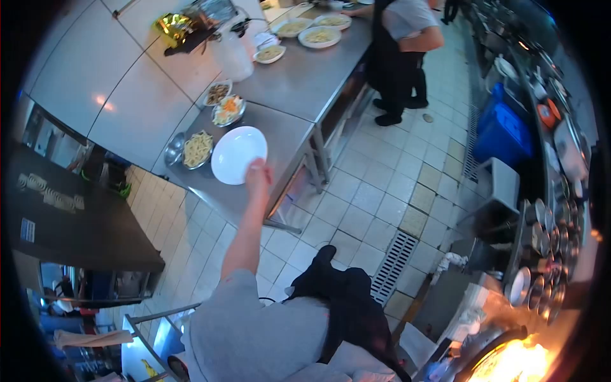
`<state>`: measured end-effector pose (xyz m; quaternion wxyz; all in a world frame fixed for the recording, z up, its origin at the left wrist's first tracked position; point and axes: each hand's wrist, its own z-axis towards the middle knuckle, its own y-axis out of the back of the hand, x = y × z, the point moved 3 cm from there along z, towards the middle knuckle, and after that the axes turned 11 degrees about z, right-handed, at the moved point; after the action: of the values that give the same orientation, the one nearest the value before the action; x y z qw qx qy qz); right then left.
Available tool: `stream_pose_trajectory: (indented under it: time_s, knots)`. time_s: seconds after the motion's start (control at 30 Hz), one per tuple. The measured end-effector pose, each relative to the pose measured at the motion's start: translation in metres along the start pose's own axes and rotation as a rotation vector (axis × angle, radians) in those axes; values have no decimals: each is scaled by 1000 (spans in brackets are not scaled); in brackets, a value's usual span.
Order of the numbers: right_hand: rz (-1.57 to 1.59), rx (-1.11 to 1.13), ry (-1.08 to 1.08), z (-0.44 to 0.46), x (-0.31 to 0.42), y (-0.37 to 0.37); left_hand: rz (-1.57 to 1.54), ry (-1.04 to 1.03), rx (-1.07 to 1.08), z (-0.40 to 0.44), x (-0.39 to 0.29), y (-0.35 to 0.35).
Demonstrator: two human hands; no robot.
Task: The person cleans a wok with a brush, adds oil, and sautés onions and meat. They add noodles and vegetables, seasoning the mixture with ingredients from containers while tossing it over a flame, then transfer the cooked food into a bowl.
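My left hand [259, 175] reaches out over the steel table and grips the near right rim of a white plate [238, 155], fingers closed on it. Nothing lies on the plate; whether its underside touches the table I cannot tell. Beside it on the left is a metal bowl of noodles [198, 150], with an empty-looking metal bowl [174, 149] next to that. Just behind the plate stand a bowl of shredded vegetables [228, 111] and a bowl of brownish food [218, 93]. My right hand is out of view; a wok with tall flames [509, 364] burns at the bottom right.
Several plates of food [319, 37] stand on the farther steel table [280, 89]. A person in a dark apron [391, 57] is beside it. A floor drain grate [394, 264], a blue bin [503, 130] and a pale stool [499, 184] lie to the right, near stacked pans [547, 235].
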<state>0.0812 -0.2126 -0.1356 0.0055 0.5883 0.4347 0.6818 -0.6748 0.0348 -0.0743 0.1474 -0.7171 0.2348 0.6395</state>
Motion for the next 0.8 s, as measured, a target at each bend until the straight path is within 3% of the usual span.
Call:
stream_pose_trajectory:
  time_s: [0.1, 0.17, 0.2, 0.27, 0.33, 0.4, 0.6, 0.8]
  knots:
    - [-49, 33, 30, 0, 27, -26, -435, 265, -475, 101, -5, 100]
    - [-63, 39, 38, 1, 39, -38, -531, 312, -540, 160, 29, 168]
    - [-73, 33, 33, -1, 42, -43, -594, 293, -450, 183, 46, 193]
    - [-75, 16, 18, -1, 47, -50, -440, 448, -533, 198, 54, 216]
    - [-75, -3, 0, -4, 49, -55, -443, 430, -356, 226, 88, 247]
    - [-71, -15, -14, -6, 49, -55, -531, 432, -515, 210, 61, 226]
    - [-27, -49, -33, -15, 43, -48, -551, 225, -578, 197, 43, 223]
    - [51, -98, -58, -15, 16, -19, -499, 42, -446, 140, 42, 218]
